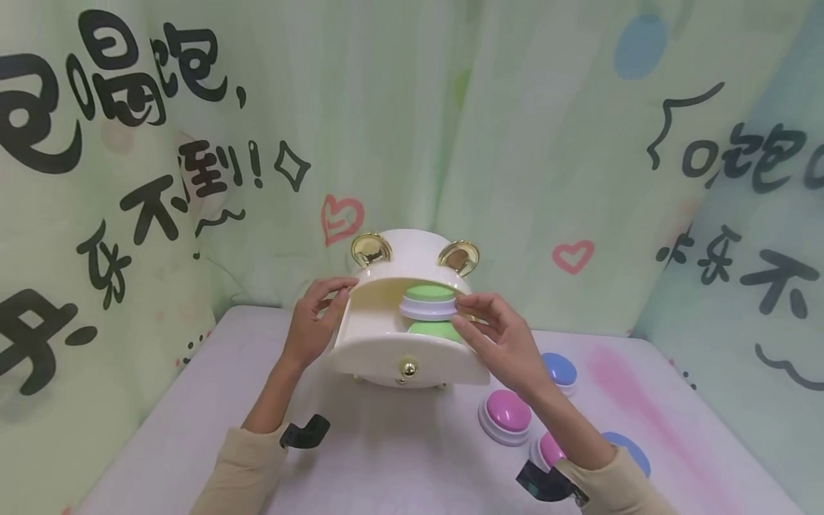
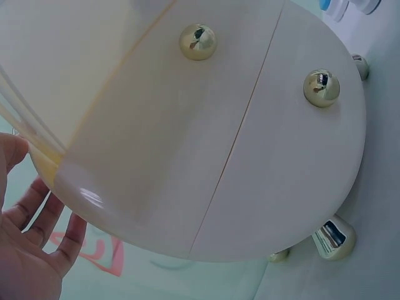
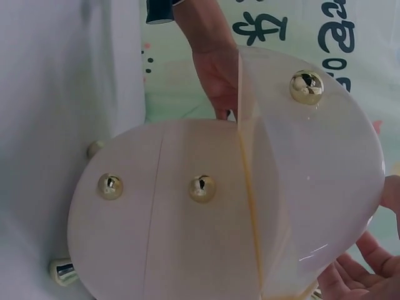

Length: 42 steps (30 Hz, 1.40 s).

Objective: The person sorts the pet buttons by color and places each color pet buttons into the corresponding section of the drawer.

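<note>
A glossy white box with a rounded bear-head shape and gold ears stands on the table, its curved front flap tipped forward. Inside, one green-topped push button with a white base sits above another green-topped button. My right hand reaches into the opening, thumb and fingertips pinching the upper button's right rim. In the right wrist view, the flap hides this button. My left hand holds the box's left rim; in the left wrist view, its fingers lie along the curved side.
Right of the box on the white table lie a blue button, a pink button, a second pink one and another blue one, both partly behind my right forearm. Printed curtains enclose the table's back and sides.
</note>
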### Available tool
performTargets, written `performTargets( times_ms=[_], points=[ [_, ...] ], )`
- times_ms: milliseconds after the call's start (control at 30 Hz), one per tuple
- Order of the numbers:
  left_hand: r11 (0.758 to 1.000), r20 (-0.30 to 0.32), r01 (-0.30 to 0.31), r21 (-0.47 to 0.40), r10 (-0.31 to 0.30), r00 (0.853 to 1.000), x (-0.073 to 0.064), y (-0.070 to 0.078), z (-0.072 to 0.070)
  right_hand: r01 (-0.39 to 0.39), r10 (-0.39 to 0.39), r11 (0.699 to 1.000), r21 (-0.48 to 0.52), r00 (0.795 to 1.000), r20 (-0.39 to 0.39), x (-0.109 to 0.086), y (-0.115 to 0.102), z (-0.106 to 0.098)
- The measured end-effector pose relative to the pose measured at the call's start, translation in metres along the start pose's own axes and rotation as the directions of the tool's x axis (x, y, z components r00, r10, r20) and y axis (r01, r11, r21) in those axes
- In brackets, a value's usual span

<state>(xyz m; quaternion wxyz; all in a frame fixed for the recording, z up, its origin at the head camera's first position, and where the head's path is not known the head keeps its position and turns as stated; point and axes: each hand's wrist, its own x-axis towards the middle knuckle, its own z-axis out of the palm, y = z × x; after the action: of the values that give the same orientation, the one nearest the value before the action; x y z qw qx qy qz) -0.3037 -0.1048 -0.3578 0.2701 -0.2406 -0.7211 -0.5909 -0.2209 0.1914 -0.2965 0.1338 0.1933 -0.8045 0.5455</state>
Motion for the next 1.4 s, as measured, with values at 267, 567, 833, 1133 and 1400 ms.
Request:
performTargets(
  times_ms=[267,567,833,1133,1400],
  points=[
    [1.000,-0.004,-0.004,-0.005,0.004,1.000,-0.002,-0.001,0.001,0.013,-0.013,1.000,0.020,1.000,0.010,0.000,-0.004,0.002],
    [0.999,-0.005,-0.028,-0.016,0.028,1.000,-0.002,-0.001,0.003,0.067,-0.065,0.997,0.036,0.997,-0.051,-0.007,-0.012,0.004],
    [0.999,-0.018,-0.040,-0.017,0.040,0.999,-0.001,-0.001,0.002,0.164,-0.155,0.986,0.044,0.976,-0.151,-0.018,-0.027,0.004],
    [0.999,-0.011,-0.040,-0.010,0.040,0.999,0.000,-0.001,0.001,0.238,-0.229,0.970,0.050,0.962,-0.150,-0.035,-0.037,0.011],
    [1.000,-0.005,-0.025,-0.019,0.024,1.000,0.001,-0.001,0.001,0.340,-0.330,0.937,0.085,0.937,-0.112,-0.045,-0.036,0.022]
  ],
)
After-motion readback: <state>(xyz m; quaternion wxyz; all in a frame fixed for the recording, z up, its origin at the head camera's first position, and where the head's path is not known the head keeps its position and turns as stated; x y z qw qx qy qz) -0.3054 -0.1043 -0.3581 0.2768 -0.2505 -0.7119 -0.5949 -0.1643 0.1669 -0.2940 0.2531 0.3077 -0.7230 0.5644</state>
